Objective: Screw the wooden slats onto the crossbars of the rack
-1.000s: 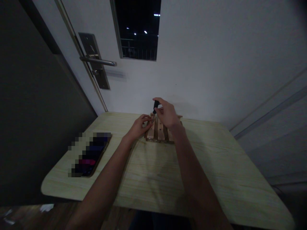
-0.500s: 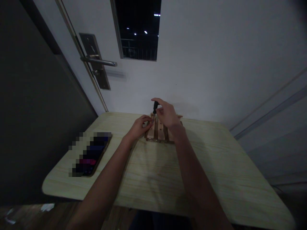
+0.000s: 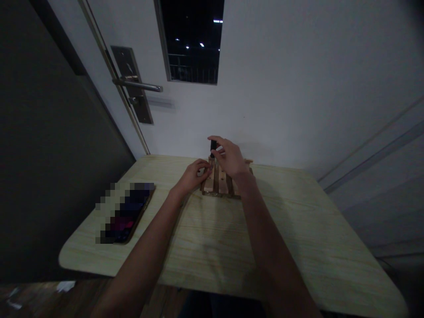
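A small wooden slatted piece (image 3: 218, 183), like a tiny pallet, lies at the far side of a pale wood-grain table (image 3: 298, 229). My right hand (image 3: 230, 158) hovers over it with its fingers closed round a short black tool handle (image 3: 213, 145) held upright. My left hand (image 3: 194, 173) rests at the left edge of the wooden piece, fingers curled and pinched against it; what the fingertips hold is too small to make out.
A phone (image 3: 127, 212) with a lit screen lies on the table's left side. Behind the table stands a white door with a metal lever handle (image 3: 139, 85) and a dark glass pane (image 3: 192, 39). A dark wall is to the left.
The black handle in my right hand has shifted slightly left and stands more upright. My left hand has stayed at the wooden piece's edge.
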`<action>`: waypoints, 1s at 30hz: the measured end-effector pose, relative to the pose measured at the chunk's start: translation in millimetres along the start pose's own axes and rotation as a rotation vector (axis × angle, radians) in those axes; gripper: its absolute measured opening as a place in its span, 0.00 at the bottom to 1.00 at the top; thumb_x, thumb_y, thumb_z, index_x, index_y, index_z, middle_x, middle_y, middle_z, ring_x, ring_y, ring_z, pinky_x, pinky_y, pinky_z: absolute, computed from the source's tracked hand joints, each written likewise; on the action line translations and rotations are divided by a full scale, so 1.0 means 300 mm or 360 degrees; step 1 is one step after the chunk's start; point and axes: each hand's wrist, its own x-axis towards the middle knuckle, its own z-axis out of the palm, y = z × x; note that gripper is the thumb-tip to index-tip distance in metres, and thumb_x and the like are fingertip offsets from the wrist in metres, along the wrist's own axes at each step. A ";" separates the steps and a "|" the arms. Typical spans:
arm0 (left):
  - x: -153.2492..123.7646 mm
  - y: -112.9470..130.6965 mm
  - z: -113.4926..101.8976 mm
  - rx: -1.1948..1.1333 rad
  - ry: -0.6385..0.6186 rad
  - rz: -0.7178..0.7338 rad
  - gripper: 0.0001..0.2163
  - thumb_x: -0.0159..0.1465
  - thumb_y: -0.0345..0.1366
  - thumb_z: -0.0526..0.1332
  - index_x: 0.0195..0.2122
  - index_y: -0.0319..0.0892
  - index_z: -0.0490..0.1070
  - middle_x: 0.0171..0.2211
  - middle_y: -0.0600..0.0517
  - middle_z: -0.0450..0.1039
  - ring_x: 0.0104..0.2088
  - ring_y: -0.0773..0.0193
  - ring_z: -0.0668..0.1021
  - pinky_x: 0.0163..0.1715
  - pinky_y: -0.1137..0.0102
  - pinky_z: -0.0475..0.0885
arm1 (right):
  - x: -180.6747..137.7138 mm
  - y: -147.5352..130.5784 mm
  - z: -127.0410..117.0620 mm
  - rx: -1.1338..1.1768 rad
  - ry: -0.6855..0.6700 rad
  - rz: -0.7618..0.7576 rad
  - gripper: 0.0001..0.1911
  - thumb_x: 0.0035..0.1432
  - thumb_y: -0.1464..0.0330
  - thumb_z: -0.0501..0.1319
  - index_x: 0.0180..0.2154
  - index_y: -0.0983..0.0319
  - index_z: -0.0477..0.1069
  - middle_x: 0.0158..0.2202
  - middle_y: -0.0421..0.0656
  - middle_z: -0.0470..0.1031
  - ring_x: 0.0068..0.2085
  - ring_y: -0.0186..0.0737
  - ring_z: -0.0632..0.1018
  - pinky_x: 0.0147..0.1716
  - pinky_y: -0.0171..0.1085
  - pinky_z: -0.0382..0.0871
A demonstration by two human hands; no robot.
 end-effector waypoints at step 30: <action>-0.001 -0.004 0.000 -0.0007 0.0022 0.0025 0.09 0.62 0.37 0.57 0.40 0.42 0.74 0.45 0.47 0.71 0.44 0.61 0.75 0.43 0.65 0.72 | 0.002 -0.015 -0.008 0.0024 -0.0059 0.0122 0.27 0.52 0.78 0.52 0.55 0.59 0.63 0.44 0.45 0.75 0.40 0.39 0.77 0.39 0.40 0.74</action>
